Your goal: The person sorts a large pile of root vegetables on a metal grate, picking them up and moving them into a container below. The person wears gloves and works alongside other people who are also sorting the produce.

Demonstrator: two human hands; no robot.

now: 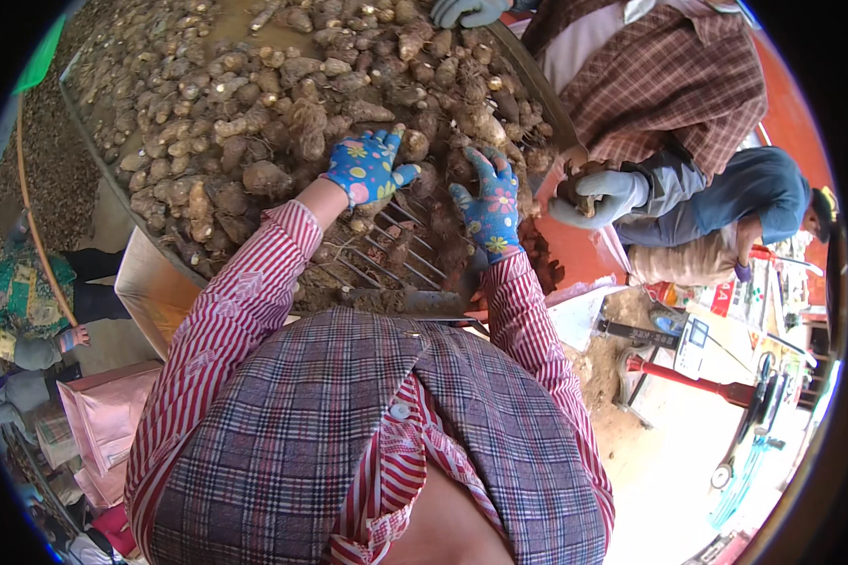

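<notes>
My left hand (369, 167), in a blue flowered glove, lies palm down on a heap of muddy taro-like tubers (265, 180). Its fingers are spread and I see nothing gripped. To its right, my right hand (493, 205) wears a matching glove and touches tubers near the tray's right side, thumb apart from the fingers. Whatever lies under its palm is hidden. Between and below the hands is a grate of metal bars (406, 263), with mud and a few tubers on it. The tubers fill a wide metal-edged tray (99, 166).
At the right a co-worker's grey-gloved hand (601, 198) holds a tuber; another grey glove (470, 10) rests at the tray's far edge. A person in blue (756, 191) bends beside a sack (685, 258). A platform scale (692, 346) stands right. At left are another person (28, 304) and pink bags (109, 417).
</notes>
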